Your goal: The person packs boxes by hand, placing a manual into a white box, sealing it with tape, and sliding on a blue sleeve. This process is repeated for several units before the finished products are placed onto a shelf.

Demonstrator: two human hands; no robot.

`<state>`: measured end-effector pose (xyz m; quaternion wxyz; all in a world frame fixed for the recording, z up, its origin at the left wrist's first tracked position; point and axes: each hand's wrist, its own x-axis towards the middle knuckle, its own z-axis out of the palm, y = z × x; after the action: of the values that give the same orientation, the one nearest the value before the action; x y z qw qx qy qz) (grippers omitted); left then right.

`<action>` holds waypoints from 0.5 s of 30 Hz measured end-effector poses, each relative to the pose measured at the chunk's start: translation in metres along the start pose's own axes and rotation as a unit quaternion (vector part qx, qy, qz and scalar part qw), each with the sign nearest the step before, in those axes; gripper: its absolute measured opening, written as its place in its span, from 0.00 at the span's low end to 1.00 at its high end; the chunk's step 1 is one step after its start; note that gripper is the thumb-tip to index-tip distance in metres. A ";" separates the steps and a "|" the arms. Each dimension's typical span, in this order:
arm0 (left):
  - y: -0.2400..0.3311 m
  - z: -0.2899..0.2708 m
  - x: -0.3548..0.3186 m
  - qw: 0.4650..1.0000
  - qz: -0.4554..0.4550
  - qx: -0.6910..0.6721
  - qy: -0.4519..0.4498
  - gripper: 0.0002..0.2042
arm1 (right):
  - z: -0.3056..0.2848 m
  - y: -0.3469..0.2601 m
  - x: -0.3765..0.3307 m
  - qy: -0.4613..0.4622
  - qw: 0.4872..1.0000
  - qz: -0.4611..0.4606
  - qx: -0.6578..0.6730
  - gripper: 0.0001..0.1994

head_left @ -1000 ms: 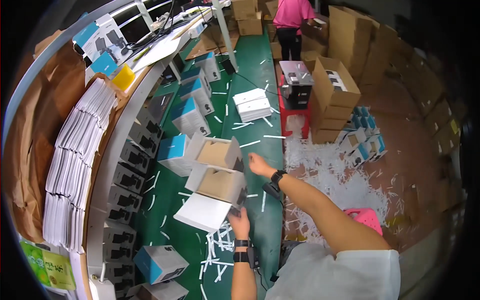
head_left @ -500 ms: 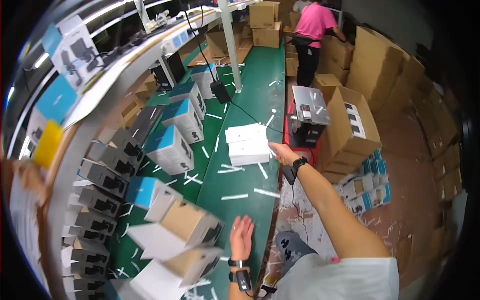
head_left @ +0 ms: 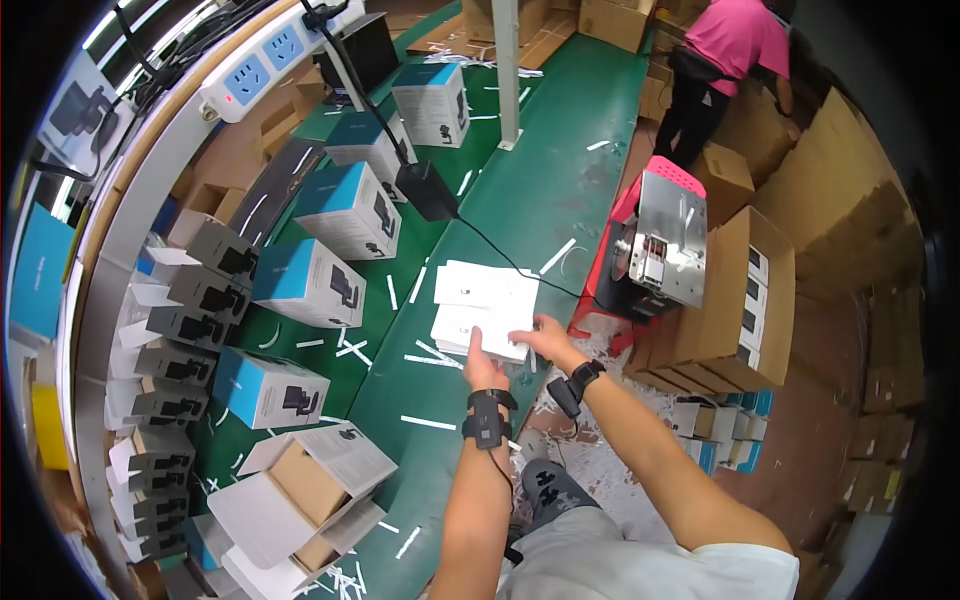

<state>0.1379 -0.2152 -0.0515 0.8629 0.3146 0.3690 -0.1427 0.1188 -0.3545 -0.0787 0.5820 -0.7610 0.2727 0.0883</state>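
A stack of white booklets lies in two overlapping piles on the green bench. My left hand is at the near edge of the front pile, one digit over the top sheet and the others curled low against the edge. From the right, my right hand pinches the near right corner of the same pile. Both hands wear black wrist straps with small black boxes. Nearer on the left lies an opened white carton with its flaps out and brown cardboard inside.
Blue-and-white product boxes stand in a row on the left, beside nested open cartons. A black adapter hangs over the bench, its cable crossing the booklets. To the right are a metal-topped machine, a large carton and a person in pink.
My left hand has moved up from the bench front to the booklets. My right hand has shifted onto their near corner. The whole view has turned and come closer to the bench.
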 end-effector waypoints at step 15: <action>0.002 -0.024 -0.001 0.972 0.139 0.169 0.086 0.34 | -0.003 -0.006 -0.032 -0.181 0.978 0.098 -0.040 0.39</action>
<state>0.1249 -0.1984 -0.0628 0.7733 0.5153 0.3654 -0.0543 0.0952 -0.3464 -0.0581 0.5791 -0.7247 0.2324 0.2923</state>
